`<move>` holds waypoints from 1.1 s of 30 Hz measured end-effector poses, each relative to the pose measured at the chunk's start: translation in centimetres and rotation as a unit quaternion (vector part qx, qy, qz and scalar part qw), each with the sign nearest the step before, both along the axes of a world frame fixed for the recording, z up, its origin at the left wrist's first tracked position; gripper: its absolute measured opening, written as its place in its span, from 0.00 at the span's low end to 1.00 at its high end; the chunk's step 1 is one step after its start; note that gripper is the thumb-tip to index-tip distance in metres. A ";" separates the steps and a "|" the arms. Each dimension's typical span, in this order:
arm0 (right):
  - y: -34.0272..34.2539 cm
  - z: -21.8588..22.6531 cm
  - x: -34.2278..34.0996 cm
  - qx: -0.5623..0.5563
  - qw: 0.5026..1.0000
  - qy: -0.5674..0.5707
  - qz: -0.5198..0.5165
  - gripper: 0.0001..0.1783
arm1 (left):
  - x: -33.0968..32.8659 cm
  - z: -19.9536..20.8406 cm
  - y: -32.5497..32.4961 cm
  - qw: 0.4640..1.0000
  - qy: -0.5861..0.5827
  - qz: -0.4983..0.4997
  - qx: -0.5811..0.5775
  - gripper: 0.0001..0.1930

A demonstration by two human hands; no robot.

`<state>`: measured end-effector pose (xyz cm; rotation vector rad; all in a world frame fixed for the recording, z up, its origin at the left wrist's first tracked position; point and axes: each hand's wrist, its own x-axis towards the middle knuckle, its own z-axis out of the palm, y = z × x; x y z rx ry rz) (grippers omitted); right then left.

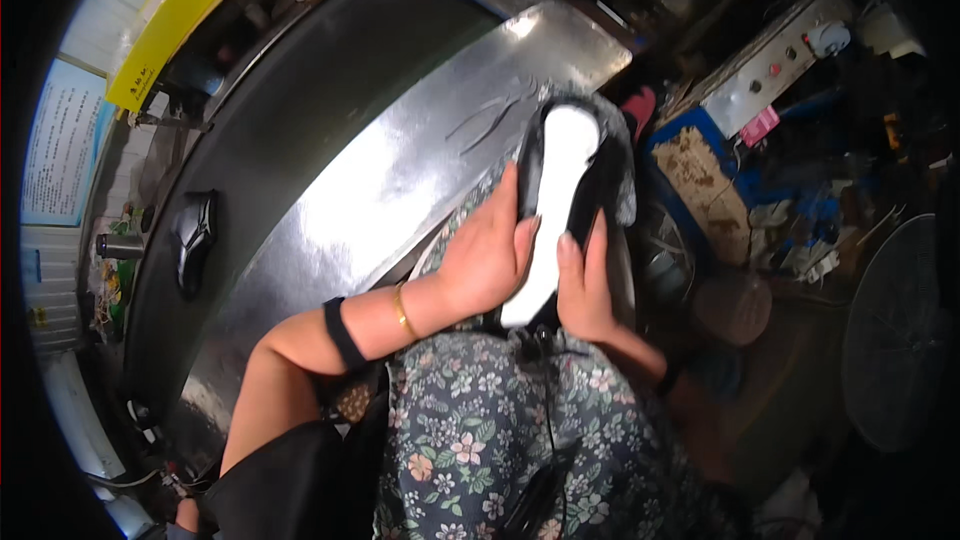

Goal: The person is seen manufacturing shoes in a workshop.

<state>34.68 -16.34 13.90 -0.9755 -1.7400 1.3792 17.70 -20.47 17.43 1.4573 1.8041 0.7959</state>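
Between both hands' grip (535, 265), black shoe (560, 170) sits sole-up.

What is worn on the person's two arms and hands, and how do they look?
Both hands are bare, without gloves. The left hand has a thin gold-coloured bangle at the wrist and a black band further up the forearm. The right hand shows a dark band near the wrist, partly in shadow. No sleeves cover the forearms.

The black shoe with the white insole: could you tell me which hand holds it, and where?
Both: the left hand grips the black shoe on its left side, the right hand its right side near the heel.
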 end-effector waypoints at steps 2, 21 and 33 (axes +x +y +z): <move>-0.1 -0.8 0.0 0.003 1.000 0.003 -0.008 0.36 | 0.8 -2.6 0.2 0.995 -0.043 0.026 0.085 0.33; 13.4 2.2 0.4 -0.220 0.953 0.172 0.115 0.26 | 0.3 -0.9 10.8 0.928 -0.353 -0.105 0.045 0.23; 13.2 4.7 0.9 -0.145 0.972 0.106 0.150 0.23 | -0.1 -2.2 11.0 0.937 -0.302 -0.139 0.109 0.29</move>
